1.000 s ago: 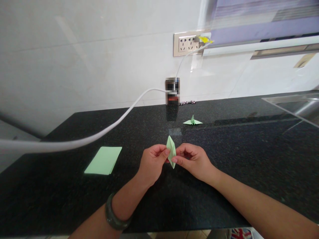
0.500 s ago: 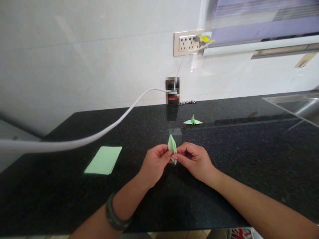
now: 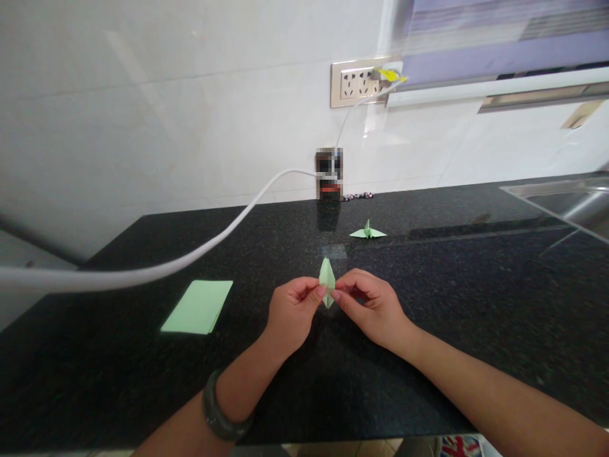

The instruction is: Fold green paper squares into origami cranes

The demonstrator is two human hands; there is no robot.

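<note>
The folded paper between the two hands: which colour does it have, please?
Light green; the folded paper shows best in the head view.

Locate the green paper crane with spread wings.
In the head view, the crane sits just right of centre on the black countertop, beyond the right hand and in front of the beaded strand by the wall.
</note>
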